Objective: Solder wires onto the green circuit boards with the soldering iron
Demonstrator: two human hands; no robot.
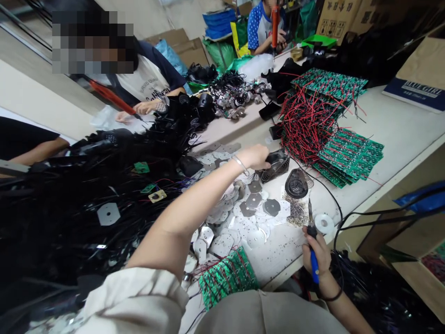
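Note:
My left hand (256, 157) reaches across the table with its fingers closed on a black stand with a wire coil (277, 163), which looks like a soldering iron stand. Close by sits a small black dish (296, 184) with dark residue in it. Near the table's front edge, my right hand (319, 255) is wrapped round the blue handle of a soldering iron (314, 263). The iron's metal tip points up and away, beside a white solder spool (324, 223). Loose silver metal plates (250, 204) lie below and left of my left hand.
Stacked green circuit boards with red wires (351, 153) lie at the right. Another green board panel (227, 278) is close to my body. Black parts and cables (69, 195) cover the left. A person (149, 88) sits opposite, another (260, 28) farther back. Cables hang off the right edge.

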